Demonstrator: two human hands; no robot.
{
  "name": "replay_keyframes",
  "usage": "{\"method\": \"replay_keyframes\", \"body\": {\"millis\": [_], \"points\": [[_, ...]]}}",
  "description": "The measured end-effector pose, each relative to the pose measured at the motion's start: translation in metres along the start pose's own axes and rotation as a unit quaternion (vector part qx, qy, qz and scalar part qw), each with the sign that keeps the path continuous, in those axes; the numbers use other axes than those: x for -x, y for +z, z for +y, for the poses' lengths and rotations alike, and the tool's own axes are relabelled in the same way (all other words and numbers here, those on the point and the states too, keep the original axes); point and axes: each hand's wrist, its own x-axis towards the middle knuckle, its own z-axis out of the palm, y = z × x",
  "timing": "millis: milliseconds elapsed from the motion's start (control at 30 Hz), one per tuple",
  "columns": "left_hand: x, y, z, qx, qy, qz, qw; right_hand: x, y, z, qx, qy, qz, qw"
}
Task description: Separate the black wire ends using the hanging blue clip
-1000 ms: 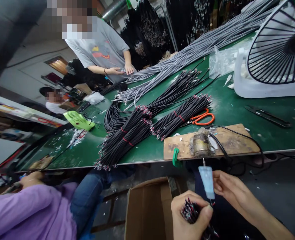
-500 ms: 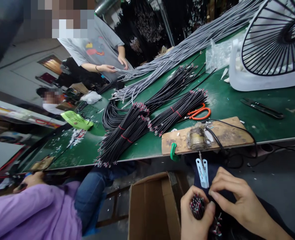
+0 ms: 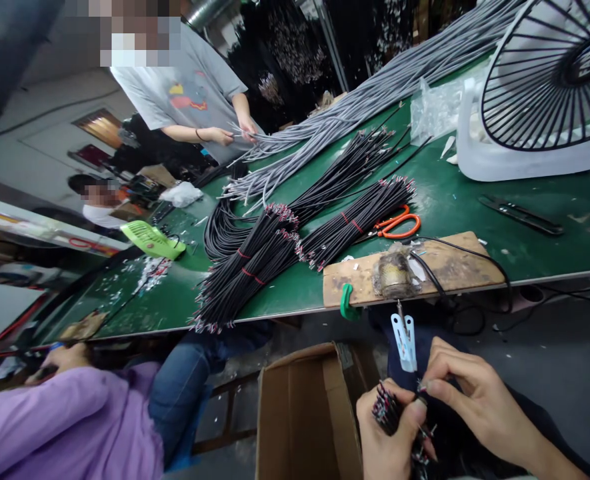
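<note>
A bunch of black wires [image 3: 385, 409] is held at the lower right of the frame, gripped in the curled fingers of the left hand [image 3: 389, 430]. Its cut ends are pointed toward the upper left; its long axis is mostly hidden by the hand, and more wire ends are seen below the thumb. The thumb and forefinger of the right hand [image 3: 457, 387] are brought close beside a wire end [image 3: 419, 384], but whether it is pinched cannot be told. Just above, the way to the table [image 3: 449, 200] is partly blocked by a blue clothespin [image 3: 405, 343], fixed below a motor [image 3: 395, 277] on a wooden board [image 3: 462, 263]. A cardboard box [image 3: 299, 427] is placed left of the hands; orange scissors [image 3: 407, 225] and tied wire bundles [image 3: 245, 280] are laid beyond the board
</note>
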Motion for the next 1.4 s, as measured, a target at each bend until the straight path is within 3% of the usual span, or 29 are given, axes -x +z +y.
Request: {"method": "replay_keyframes", "body": {"millis": [233,433,667,867,1033,1167,1400], "points": [[-0.003,-0.007,0.003,0.044,-0.102,-0.108,0.988,0.001,-0.007,0.004,0.026,-0.070,-0.054,0.996],[-0.011,-0.011,0.007,0.046,-0.134,-0.165,0.976,0.000,0.002,0.002,-0.002,-0.106,-0.029,0.994],[-0.014,-0.013,0.005,0.063,-0.143,-0.175,0.972,0.007,0.012,0.005,0.040,-0.053,-0.042,0.997],[-0.017,-0.023,0.006,0.071,-0.111,-0.216,0.968,0.005,0.008,0.019,0.043,-0.015,0.072,0.996],[-0.020,-0.022,0.008,0.045,-0.117,-0.242,0.962,0.004,0.017,0.010,-0.130,0.037,0.005,0.991],[-0.021,-0.019,0.003,0.062,-0.083,-0.262,0.960,0.001,0.027,0.006,-0.227,0.094,0.044,0.968],[-0.024,-0.016,-0.005,0.076,-0.110,-0.247,0.960,0.003,0.034,0.009,-0.145,0.006,0.124,0.982]]}}
